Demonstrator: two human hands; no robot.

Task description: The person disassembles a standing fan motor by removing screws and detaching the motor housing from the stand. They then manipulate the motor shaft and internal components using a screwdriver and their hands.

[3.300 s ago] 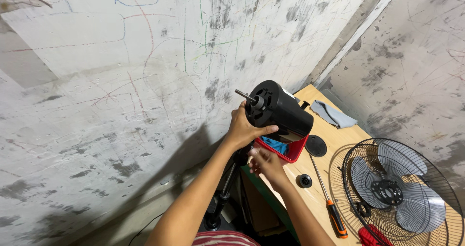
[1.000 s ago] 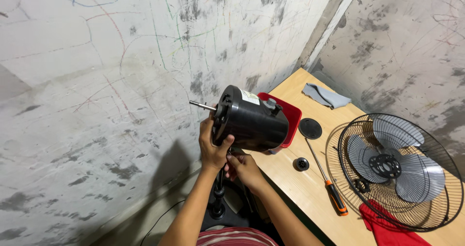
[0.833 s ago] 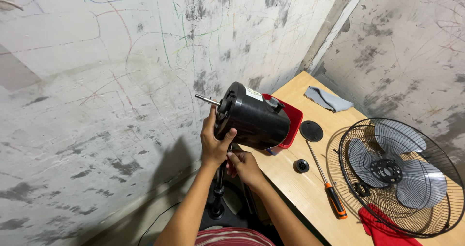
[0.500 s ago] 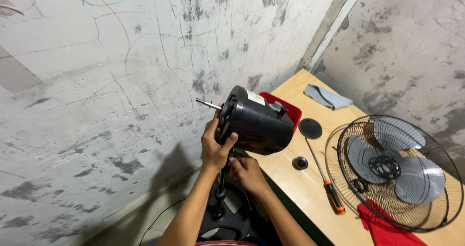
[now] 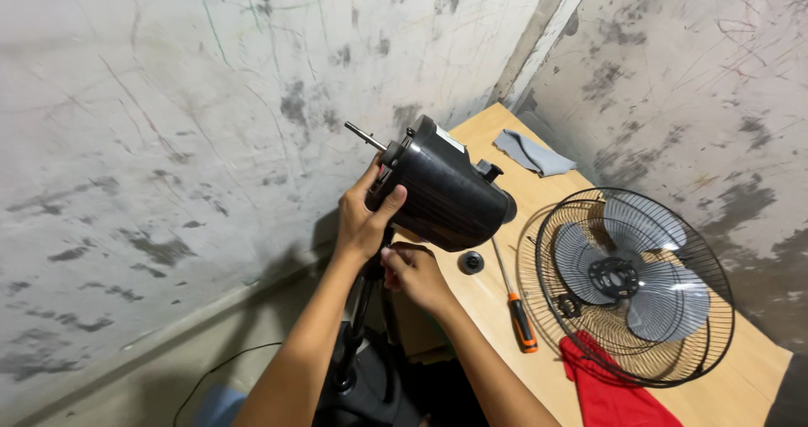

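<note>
1. Black plastic motor housing (image 5: 450, 193) of a stand fan, bare shaft (image 5: 364, 135) pointing up and away toward the scuffed wall (image 5: 168, 99); it sits atop a dark pole (image 5: 358, 318).
2. Left hand (image 5: 364, 217) is wrapped round the front rim of the housing, thumb over the edge, fingers closed on it.
3. Right hand (image 5: 414, 271) sits just below, under the housing where it meets the pole, fingers curled on something there; what they pinch is hidden.
4. Judgement: the joint under the housing is being worked. To do it well, the left hand should brace the housing level while the right turns in small moves, so the head does not tip.
5. To the right of the hands, on the wooden table (image 5: 741, 368): a black cap (image 5: 470, 262), an orange-handled screwdriver (image 5: 515, 305), the fan cage with blades (image 5: 627, 284), red cloth (image 5: 610, 389), grey cloth (image 5: 532, 153) farther off.
</note>
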